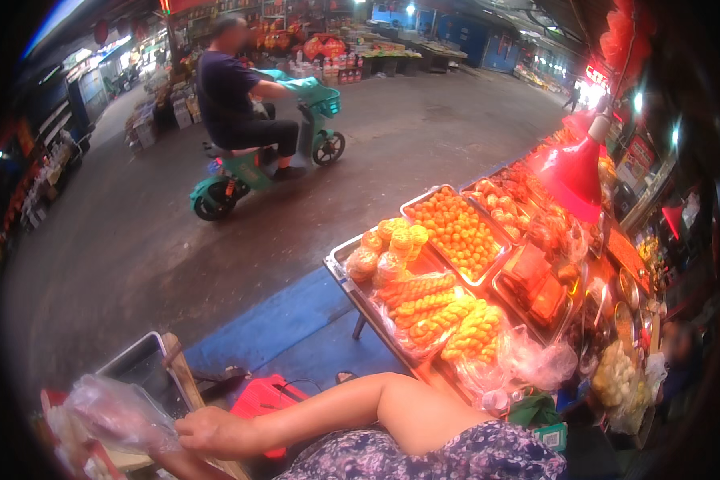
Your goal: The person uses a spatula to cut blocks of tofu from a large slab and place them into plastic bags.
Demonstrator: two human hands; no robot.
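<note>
At the lower left, my right hand (207, 431) reaches across from the right, its fingers closed on the edge of a clear plastic bag (117, 411). The bag looks crumpled and has something pale or pinkish in it, too blurred to name. Below my right hand, my left hand (167, 454) comes up from the bottom edge against the bag; its fingers are hidden by the plastic. A dark tray with a pale rim (152, 339) stands just behind the bag, beside a wooden post (182, 372). A red plastic object (264, 399) lies beyond my right forearm.
To the right stands a food stall: a metal tray (339, 270) of twisted fried dough and round pastries, a tray of small balls (456, 231), and reddish blocks (531, 279). A red lamp (570, 174) hangs over it. A person on a green scooter (258, 162) is in the aisle.
</note>
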